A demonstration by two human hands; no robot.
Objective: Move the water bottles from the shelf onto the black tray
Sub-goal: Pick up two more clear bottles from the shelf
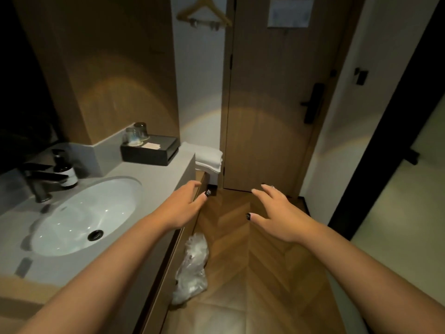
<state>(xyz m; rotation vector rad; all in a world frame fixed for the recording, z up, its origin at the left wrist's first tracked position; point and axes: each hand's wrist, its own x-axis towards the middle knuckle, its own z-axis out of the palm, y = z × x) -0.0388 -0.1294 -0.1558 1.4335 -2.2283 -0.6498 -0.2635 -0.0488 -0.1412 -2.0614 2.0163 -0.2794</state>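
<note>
The black tray (154, 153) sits at the far end of the grey vanity counter (154, 186), with two upturned glasses (136, 135) and a small card on it. No water bottle and no shelf are visible. My left hand (185, 203) hovers at the counter's right edge, fingers apart and holding nothing. My right hand (277, 213) is spread open over the wooden floor, well right of the counter, also holding nothing.
A white sink (81, 218) with a dark tap (41, 179) and a pump bottle (66, 172) fills the counter's left. Folded white towels (208, 157) lie beyond the counter's end. A clear plastic bag (192, 268) hangs below the counter. A wooden door (272, 97) stands ahead.
</note>
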